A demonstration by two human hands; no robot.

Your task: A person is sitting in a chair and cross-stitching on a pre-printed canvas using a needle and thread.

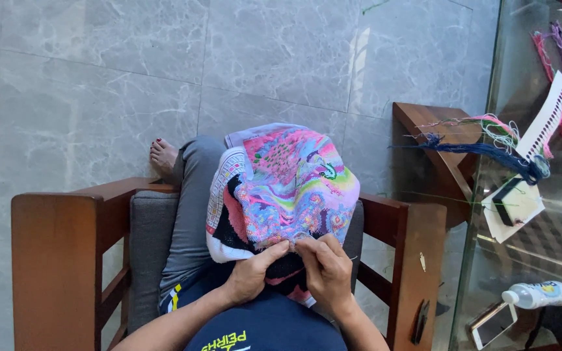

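Floor: pale grey marble tiles (99,78) with thin grout lines fill the upper and left part of the head view.
Chair: a wooden armchair (56,260) with broad brown armrests and a grey seat cushion (147,240); the person sits in it, seen from above.
Glass table: a glass-topped table (554,260) stands at the right, just beside the chair's right armrest, with a wooden frame showing under and beside the glass.
Person: grey trousers (193,214), a bare foot (162,157) with painted nails resting on the floor, a dark blue shirt at the bottom edge.
Embroidery cloth: a large cross-stitch cloth (294,188), worked in pink, blue, green and black, lies draped over the person's lap and knee, its near edge bunched under both hands.
Left hand: the left hand (252,273) grips the near edge of the cloth, thumb pressed on top, fingers curled under the fabric.
Right hand: the right hand (326,270) sits touching the left, fingers closed in a pinch on the cloth; whether they hold a needle is too small to tell.
Thread bundle: a thread organiser card (548,117) with pink, purple and blue skeins lies on the table.
Small things: a white bottle (541,294) on its side, a phone (494,324) near it, and a dark box on white paper (512,207).
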